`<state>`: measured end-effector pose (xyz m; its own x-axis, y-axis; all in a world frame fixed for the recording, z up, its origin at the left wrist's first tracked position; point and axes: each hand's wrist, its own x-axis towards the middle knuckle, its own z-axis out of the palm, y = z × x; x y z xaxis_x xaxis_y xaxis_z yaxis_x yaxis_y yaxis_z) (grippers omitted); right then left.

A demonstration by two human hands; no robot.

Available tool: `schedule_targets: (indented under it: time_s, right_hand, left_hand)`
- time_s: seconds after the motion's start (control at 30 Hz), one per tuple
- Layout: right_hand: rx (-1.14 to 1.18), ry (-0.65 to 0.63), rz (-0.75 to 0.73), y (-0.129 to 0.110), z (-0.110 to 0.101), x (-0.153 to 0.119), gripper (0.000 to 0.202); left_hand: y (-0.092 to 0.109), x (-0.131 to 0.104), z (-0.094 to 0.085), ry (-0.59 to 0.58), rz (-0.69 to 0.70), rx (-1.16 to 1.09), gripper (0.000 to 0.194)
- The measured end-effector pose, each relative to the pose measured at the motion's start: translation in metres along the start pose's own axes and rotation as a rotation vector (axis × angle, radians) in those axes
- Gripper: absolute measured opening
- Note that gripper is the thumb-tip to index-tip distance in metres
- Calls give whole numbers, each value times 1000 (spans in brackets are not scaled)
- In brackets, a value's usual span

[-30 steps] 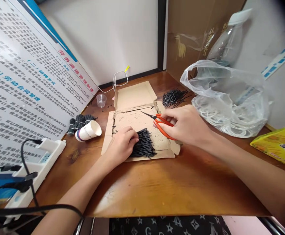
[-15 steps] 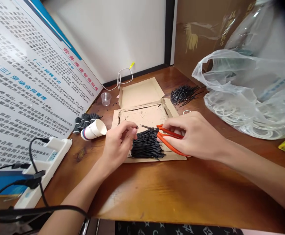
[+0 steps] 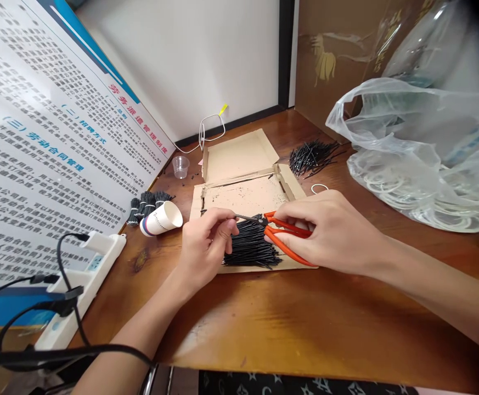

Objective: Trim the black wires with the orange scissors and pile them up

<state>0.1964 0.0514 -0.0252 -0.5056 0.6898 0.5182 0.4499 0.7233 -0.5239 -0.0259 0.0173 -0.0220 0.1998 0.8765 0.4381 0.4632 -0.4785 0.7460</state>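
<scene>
Right of centre, wrapped around the handles of orange scissors (image 3: 292,253) with the right hand (image 3: 333,233). At centre, fingertips pinched together beside the blade points with the left hand (image 3: 204,241); cannot tell what, if anything, is between. Best to steady that pinch, keeping skin clear of the blades. Just below, side by side on unfolded cardboard (image 3: 239,156), many black wires (image 3: 252,248).

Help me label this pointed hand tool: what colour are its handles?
Orange-red handles, clearest in the head view.
</scene>
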Motion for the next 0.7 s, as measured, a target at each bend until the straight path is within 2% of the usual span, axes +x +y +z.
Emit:
schedule_targets:
  time_s: [0.2, 0.37, 0.7]
  right_hand:
    - [-36, 26, -37, 1, 1, 0, 25]
    - [-16, 73, -32, 0, 1, 0, 20]
    - [-35, 67, -77, 2, 2, -1, 19]
  left_hand:
    - [1, -1, 1, 4, 1, 8, 10]
    - [1, -1, 0, -6, -1, 9, 11]
    - [-4, -2, 0, -21, 45, 37, 13]
